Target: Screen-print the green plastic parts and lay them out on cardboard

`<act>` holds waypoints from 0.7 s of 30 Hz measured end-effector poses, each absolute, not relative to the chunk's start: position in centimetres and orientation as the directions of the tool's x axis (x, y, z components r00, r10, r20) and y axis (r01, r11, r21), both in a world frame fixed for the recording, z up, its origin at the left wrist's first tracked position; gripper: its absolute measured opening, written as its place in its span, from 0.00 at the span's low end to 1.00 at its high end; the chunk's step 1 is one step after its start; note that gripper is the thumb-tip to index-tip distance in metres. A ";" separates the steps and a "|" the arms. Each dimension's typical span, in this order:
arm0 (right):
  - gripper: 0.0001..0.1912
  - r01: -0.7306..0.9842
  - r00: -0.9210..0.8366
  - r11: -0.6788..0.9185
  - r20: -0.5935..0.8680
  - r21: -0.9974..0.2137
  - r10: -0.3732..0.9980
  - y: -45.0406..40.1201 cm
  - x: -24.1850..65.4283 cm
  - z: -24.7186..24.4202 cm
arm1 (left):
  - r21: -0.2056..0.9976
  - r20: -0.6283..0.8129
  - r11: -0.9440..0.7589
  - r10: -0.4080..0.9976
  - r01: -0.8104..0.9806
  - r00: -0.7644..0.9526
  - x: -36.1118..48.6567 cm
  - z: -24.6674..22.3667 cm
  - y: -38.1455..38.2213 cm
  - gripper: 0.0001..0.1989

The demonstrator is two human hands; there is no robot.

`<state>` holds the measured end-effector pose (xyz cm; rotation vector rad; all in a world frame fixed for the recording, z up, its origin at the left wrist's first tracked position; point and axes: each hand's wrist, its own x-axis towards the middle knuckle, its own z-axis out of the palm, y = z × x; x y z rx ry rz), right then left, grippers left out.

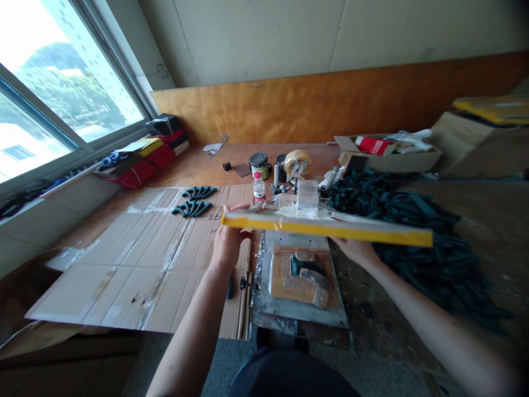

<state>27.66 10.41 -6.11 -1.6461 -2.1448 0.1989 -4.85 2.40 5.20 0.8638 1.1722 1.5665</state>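
My left hand (226, 245) grips the left end of a screen-printing frame (326, 227), fingers over the top and thumb below. The frame has a yellow front edge and is raised above the metal base plate (297, 314). My right hand (354, 249) reaches beneath the frame's right part, where its fingers are hidden. On the base plate, a wooden jig (283, 281) carries a dark green handle-like piece (309, 268). A clear block (308, 196) stands at the frame's far side.
Dark green pieces lie heaped (413, 220) on the right. Several similar pieces (192, 208) are lined up on flattened cardboard (124, 264). Behind are a bottle (258, 188), a can (259, 164), a tape roll (297, 163) and an open carton (413, 160).
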 end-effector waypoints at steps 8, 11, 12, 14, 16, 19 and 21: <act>0.07 0.926 -0.276 0.268 0.009 -0.267 0.961 3.3 21.6 -10.6 | 0.949 -0.095 -0.040 0.909 -0.313 -0.406 -0.6 2.5 1.7 0.30; 0.08 0.908 -0.234 0.268 0.140 -0.322 0.962 1.0 19.0 -9.3 | 0.799 -0.546 0.509 0.837 -0.322 -0.033 2.9 -3.9 -3.4 0.34; 0.07 0.877 -0.284 0.338 0.201 -0.340 0.938 -0.1 18.1 -8.9 | 0.744 -0.598 0.558 0.802 -0.367 0.007 3.9 -5.7 -4.9 0.33; 0.05 0.743 -0.494 0.568 0.283 -0.353 0.822 -1.9 16.9 -8.2 | 0.704 -0.610 0.533 0.792 -0.469 -0.016 4.7 -8.0 -6.9 0.29; 0.04 0.607 -0.664 0.718 0.280 -0.340 0.694 -2.5 17.9 -7.6 | 0.705 -0.621 0.487 0.775 -0.515 -0.118 3.3 -9.1 -7.6 0.25; 0.02 0.772 -0.567 0.603 0.211 -0.201 0.797 -0.9 24.5 -7.4 | 0.731 -0.669 0.531 0.680 -0.427 -0.300 -2.8 -10.6 -7.6 0.21; 0.08 0.943 -0.329 0.334 0.176 0.000 0.928 0.9 31.2 -7.8 | 0.740 -0.666 0.583 0.567 -0.335 -0.484 -7.9 -12.6 -8.0 0.19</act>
